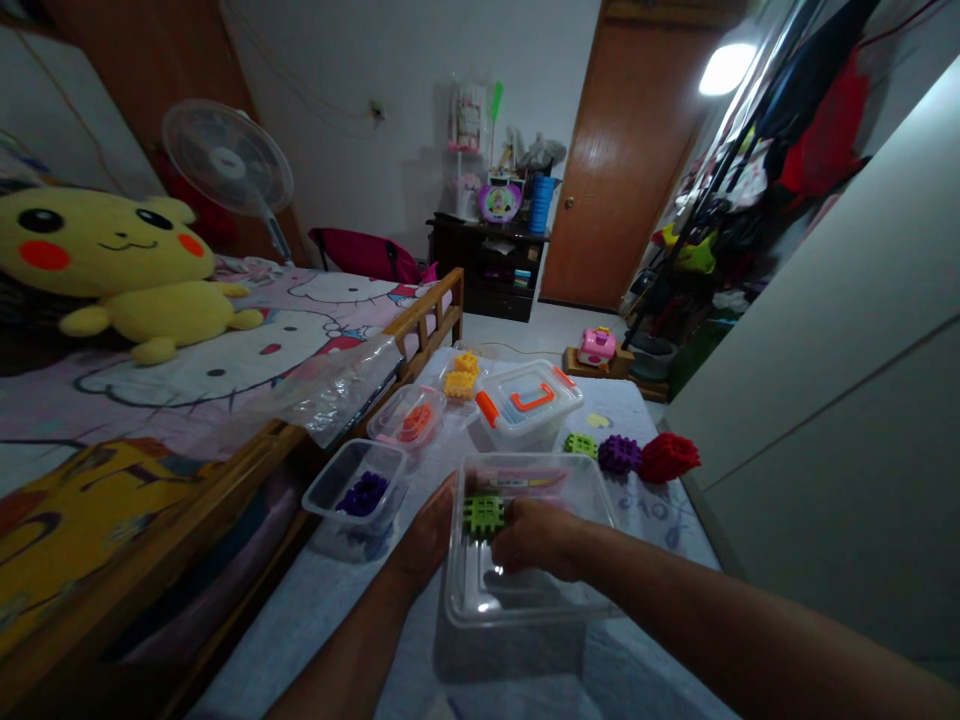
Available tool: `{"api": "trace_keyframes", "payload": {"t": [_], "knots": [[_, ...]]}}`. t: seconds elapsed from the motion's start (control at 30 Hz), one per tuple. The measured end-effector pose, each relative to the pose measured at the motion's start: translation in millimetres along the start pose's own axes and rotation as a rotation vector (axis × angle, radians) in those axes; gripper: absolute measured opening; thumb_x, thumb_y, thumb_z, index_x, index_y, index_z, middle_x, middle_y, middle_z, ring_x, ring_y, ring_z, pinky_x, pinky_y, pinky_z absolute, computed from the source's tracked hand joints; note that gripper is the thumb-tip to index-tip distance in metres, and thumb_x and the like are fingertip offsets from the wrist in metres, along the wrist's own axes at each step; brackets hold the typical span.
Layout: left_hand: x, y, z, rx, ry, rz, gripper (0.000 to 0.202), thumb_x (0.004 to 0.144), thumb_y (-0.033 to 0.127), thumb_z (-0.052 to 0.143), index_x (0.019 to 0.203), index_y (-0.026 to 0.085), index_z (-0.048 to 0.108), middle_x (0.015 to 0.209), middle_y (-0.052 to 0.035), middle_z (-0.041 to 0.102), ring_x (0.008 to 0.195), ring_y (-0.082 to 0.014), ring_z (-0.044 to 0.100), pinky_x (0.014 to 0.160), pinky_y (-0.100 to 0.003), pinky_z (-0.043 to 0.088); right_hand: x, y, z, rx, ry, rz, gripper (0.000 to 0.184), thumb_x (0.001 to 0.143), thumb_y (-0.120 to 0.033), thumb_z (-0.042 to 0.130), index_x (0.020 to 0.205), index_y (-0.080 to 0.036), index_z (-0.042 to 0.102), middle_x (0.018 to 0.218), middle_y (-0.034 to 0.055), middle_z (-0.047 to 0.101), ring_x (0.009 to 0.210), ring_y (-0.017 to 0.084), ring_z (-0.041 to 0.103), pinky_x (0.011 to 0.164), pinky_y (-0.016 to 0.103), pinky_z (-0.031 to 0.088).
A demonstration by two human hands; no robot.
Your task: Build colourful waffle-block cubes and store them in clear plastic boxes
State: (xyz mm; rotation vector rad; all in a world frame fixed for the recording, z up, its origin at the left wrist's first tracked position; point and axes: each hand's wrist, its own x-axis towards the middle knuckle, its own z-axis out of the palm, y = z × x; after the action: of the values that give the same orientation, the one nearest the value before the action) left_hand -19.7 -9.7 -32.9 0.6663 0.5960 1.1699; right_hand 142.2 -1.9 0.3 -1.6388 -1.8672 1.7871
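A large clear plastic container (525, 615) sits in front of me on the covered surface. My left hand (429, 530) is closed on its left side, part of the fingers hidden by the wall. Inside the container, my right hand (536, 538) has its fingers curled at the edge of a green notched building block (484, 515), which it holds. To the left, a smaller clear tub (322, 503) has dark purple blocks (364, 493) in it. Behind that, another clear tub (382, 420) contains orange blocks (415, 423).
A lidded clear box (499, 385) with orange latches stands behind the container. Yellow blocks (462, 378) lie left of it. Green (581, 446), purple (620, 455) and red blocks (669, 458) line up at right. A wooden bed rail (420, 318) runs along the left.
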Motion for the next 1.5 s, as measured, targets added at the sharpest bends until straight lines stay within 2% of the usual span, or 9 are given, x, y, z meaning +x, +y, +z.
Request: {"api": "trace_keyframes", "payload": {"t": [0.13, 0.3, 0.4, 0.5, 0.63, 0.97, 1.23, 1.37, 1.5], "knots": [[0, 2, -1.7, 0.033, -0.012, 0.014, 0.034, 0.080, 0.038, 0.071, 0.108, 0.018, 0.072, 0.101, -0.0075, 0.075, 0.109, -0.0303, 0.063, 0.100, -0.038, 0.045, -16, -7, -11, -0.040, 0.044, 0.032, 0.022, 0.066, -0.009, 0.061, 0.087, -0.016, 0.063, 0.064, -0.0033, 0.060, 0.056, 0.010, 0.057, 0.052, 0.021, 0.046], [-4, 5, 5.1, -0.021, -0.059, 0.012, 0.048, 0.080, 0.042, 0.070, 0.121, 0.017, 0.065, 0.113, -0.0123, 0.071, 0.120, -0.0338, 0.056, 0.106, -0.041, 0.042, -57, -27, -77, -0.152, -0.042, -0.101, 0.026, 0.076, -0.018, 0.058, 0.101, -0.016, 0.064, 0.075, 0.0002, 0.066, 0.060, 0.011, 0.061, 0.053, 0.021, 0.046], [-5, 5, 6.3, -0.066, -0.040, -0.034, 0.054, 0.077, 0.041, 0.073, 0.125, 0.019, 0.062, 0.118, -0.0130, 0.069, 0.124, -0.0338, 0.054, 0.108, -0.043, 0.039, -63, -26, -124, -0.460, 0.269, -0.121, 0.021, 0.083, -0.016, 0.048, 0.095, -0.016, 0.065, 0.082, 0.0037, 0.069, 0.068, 0.013, 0.064, 0.058, 0.022, 0.046], [-5, 3, 0.8, -0.052, -0.015, -0.063, 0.055, 0.076, 0.039, 0.074, 0.127, 0.022, 0.061, 0.122, -0.0124, 0.068, 0.129, -0.0341, 0.050, 0.110, -0.043, 0.037, -47, -8, -152, -0.933, 0.555, -0.010, 0.023, 0.083, -0.017, 0.052, 0.102, -0.015, 0.066, 0.102, 0.0114, 0.070, 0.095, 0.022, 0.063, 0.079, 0.031, 0.045], [-3, 0, -8.6, -0.025, -0.023, -0.062, 0.053, 0.073, 0.036, 0.076, 0.123, 0.023, 0.065, 0.126, -0.0110, 0.066, 0.133, -0.0355, 0.045, 0.112, -0.044, 0.036, -15, 19, -153, -1.065, 0.540, 0.058, 0.033, 0.074, -0.019, 0.065, 0.107, -0.012, 0.065, 0.116, 0.0200, 0.065, 0.115, 0.034, 0.052, 0.093, 0.043, 0.037], [-4, 4, -11.2, 0.064, -0.037, -0.043, 0.035, 0.070, 0.026, 0.077, 0.104, 0.027, 0.075, 0.129, -0.0043, 0.065, 0.142, -0.0336, 0.031, 0.117, -0.042, 0.030, 26, 39, -154, -1.166, 0.413, 0.131, 0.033, 0.080, -0.018, 0.063, 0.113, -0.013, 0.061, 0.111, 0.0172, 0.068, 0.116, 0.032, 0.053, 0.096, 0.048, 0.034], [-2, -12, -35.7, 0.128, 0.005, 0.025, 0.040, 0.078, 0.026, 0.071, 0.118, 0.024, 0.069, 0.140, -0.0034, 0.056, 0.145, -0.0293, 0.026, 0.121, -0.036, 0.019, 28, 40, -151, -1.213, 0.415, 0.176, 0.036, 0.092, -0.038, 0.059, 0.122, -0.017, 0.057, 0.124, 0.0084, 0.059, 0.107, 0.023, 0.060, 0.090, 0.046, 0.051], [-4, -8, -22.7, 0.141, 0.012, 0.009, 0.048, 0.081, 0.035, 0.068, 0.126, 0.019, 0.064, 0.137, -0.0078, 0.059, 0.143, -0.0310, 0.031, 0.120, -0.038, 0.024, 21, 32, -148, -1.195, 0.444, 0.162, 0.029, 0.091, -0.030, 0.058, 0.115, -0.014, 0.061, 0.115, 0.0113, 0.064, 0.106, 0.025, 0.060, 0.094, 0.046, 0.044], [-4, -5, -11.6, 0.025, -0.039, -0.040, 0.054, 0.079, 0.041, 0.069, 0.128, 0.019, 0.062, 0.131, -0.0111, 0.063, 0.135, -0.0354, 0.043, 0.113, -0.044, 0.035, 0, 16, -156, -1.186, 0.521, 0.126, 0.033, 0.076, -0.016, 0.064, 0.108, -0.011, 0.062, 0.109, 0.0173, 0.066, 0.106, 0.030, 0.060, 0.093, 0.043, 0.036]]}}
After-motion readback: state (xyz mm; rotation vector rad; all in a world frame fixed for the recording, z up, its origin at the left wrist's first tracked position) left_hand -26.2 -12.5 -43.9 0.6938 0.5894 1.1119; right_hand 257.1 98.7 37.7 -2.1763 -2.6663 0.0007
